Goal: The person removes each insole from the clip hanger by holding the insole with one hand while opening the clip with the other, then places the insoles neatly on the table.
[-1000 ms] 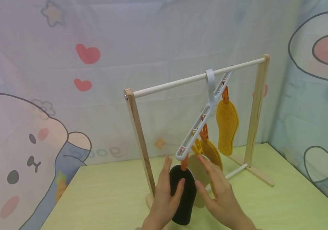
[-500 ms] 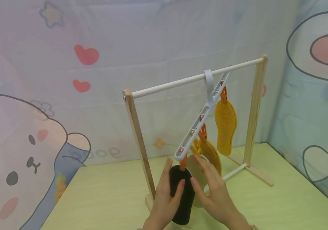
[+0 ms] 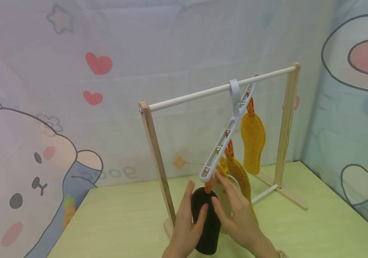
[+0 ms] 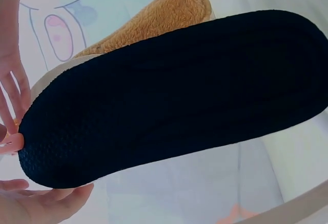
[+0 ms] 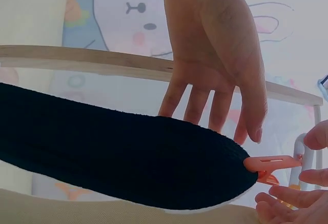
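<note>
A black shoe insole [image 3: 208,222] hangs upright from an orange clip [image 3: 208,186] at the near end of a white hanger [image 3: 217,154]. My left hand [image 3: 185,227] is beside its left edge, thumb over its front and straight fingers reaching behind. My right hand [image 3: 243,218] is on the other side, thumb tip by the insole's right edge and fingers up near the clips; contact is unclear. In the right wrist view, the left hand [image 5: 215,55] has its fingers partly hidden by the insole [image 5: 128,152]. The right fingertips [image 5: 289,196] lie close to the clip [image 5: 271,163].
Behind hang a beige insole [image 3: 224,200], partly hidden under a yellow clip [image 3: 223,166], and yellow fuzzy insoles, one [image 3: 253,143] farther back. The hanger hooks over the white bar of a wooden stand [image 3: 156,157] on a pale green table [image 3: 122,215]. A printed cloth [image 3: 171,46] stands behind.
My right hand has moved left, closer to the black insole and clip. The left hand stays beside the insole. The hanger's near end has shifted slightly right in view.
</note>
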A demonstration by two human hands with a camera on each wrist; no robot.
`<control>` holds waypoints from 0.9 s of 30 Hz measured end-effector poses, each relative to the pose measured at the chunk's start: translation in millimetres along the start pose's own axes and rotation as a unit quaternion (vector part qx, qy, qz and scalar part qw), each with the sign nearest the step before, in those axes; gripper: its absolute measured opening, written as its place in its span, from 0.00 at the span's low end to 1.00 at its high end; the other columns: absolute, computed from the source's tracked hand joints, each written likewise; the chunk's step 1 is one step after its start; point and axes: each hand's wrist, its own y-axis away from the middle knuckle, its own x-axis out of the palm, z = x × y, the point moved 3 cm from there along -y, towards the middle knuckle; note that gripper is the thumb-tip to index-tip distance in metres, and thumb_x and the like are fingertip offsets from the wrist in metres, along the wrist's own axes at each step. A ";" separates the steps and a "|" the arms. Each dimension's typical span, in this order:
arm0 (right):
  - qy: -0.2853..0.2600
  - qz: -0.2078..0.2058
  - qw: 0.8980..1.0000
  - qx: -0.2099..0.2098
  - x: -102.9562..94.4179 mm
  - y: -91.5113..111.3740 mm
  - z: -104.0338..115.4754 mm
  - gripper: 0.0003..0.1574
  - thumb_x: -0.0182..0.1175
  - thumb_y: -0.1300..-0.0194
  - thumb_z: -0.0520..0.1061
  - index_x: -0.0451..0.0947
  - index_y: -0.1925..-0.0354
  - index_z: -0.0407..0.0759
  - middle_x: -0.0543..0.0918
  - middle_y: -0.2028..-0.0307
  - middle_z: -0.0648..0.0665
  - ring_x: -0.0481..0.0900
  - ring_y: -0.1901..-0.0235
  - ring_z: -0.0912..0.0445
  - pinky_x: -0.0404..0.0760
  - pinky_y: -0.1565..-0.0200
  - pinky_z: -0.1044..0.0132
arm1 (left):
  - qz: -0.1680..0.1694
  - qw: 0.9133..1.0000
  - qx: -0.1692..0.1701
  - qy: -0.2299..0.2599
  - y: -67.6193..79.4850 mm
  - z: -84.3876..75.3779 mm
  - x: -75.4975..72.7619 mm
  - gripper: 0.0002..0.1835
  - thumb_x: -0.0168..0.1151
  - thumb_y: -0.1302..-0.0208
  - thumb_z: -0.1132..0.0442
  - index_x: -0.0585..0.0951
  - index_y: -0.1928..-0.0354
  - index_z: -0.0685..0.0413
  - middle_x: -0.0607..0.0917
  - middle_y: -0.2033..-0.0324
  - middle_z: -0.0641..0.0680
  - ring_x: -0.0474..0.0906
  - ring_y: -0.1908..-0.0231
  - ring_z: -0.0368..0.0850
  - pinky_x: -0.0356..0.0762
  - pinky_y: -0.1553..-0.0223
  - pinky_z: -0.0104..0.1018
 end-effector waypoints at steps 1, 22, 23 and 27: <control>0.001 -0.002 1.000 -0.004 0.5 -0.2 0.4 0.37 0.59 0.48 0.30 0.62 0.39 0.35 0.71 0.44 0.39 0.71 0.46 0.54 0.68 0.47 0.82 | 0.001 1.000 -0.002 0.000 0.3 0.0 0.2 0.35 0.55 0.38 0.64 0.52 0.33 0.61 0.64 0.37 0.61 0.68 0.42 0.49 0.72 0.47 0.45; -0.006 -0.011 1.000 -0.001 6.8 -9.3 -0.1 0.32 0.59 0.48 0.29 0.65 0.43 0.34 0.78 0.56 0.44 0.75 0.58 0.56 0.79 0.58 0.70 | -0.005 1.000 -0.010 0.011 9.0 5.1 2.6 0.28 0.55 0.38 0.64 0.60 0.38 0.65 0.74 0.45 0.60 0.76 0.60 0.39 0.77 0.59 0.33; -0.010 -0.012 1.000 0.001 6.8 -9.7 -0.5 0.32 0.60 0.48 0.29 0.66 0.43 0.35 0.78 0.57 0.44 0.76 0.59 0.57 0.79 0.59 0.69 | 0.000 1.000 -0.019 0.011 10.0 5.7 3.2 0.28 0.54 0.37 0.63 0.60 0.38 0.65 0.73 0.43 0.59 0.76 0.56 0.41 0.77 0.56 0.35; -0.022 -0.024 0.999 -0.005 7.1 -12.0 -0.9 0.33 0.61 0.50 0.27 0.67 0.44 0.36 0.80 0.58 0.44 0.78 0.61 0.57 0.80 0.61 0.67 | 0.014 0.999 -0.041 0.028 13.7 8.5 5.5 0.27 0.53 0.36 0.62 0.60 0.37 0.63 0.73 0.43 0.58 0.75 0.50 0.46 0.77 0.54 0.37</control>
